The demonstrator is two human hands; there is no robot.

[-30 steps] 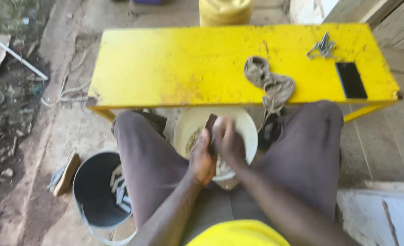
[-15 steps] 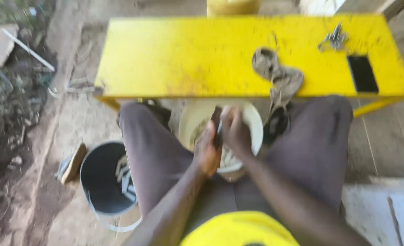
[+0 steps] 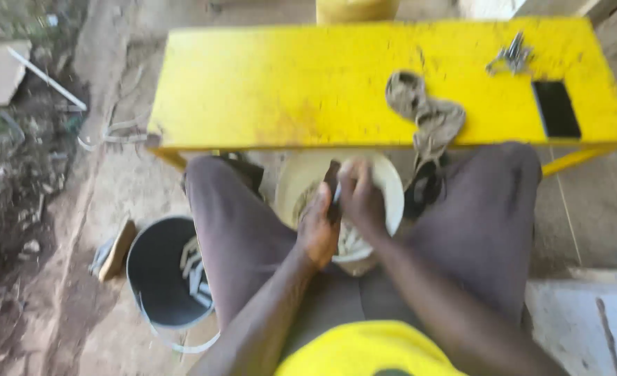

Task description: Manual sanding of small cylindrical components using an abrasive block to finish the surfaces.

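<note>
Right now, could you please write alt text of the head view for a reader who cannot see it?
A seated person's left hand and right hand meet around a dark object over a white bowl between the knees. Ahead stands a yellow bench with a grey rag; a dark bucket sits left.

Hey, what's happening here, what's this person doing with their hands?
A seated person holds both hands together over a white bucket between their knees. The left hand and right hand grip a small dark object, too blurred to identify. Pale pieces lie in the bucket. A grey bucket stands beside their left leg, and a rag lies on the yellow bench.
</note>
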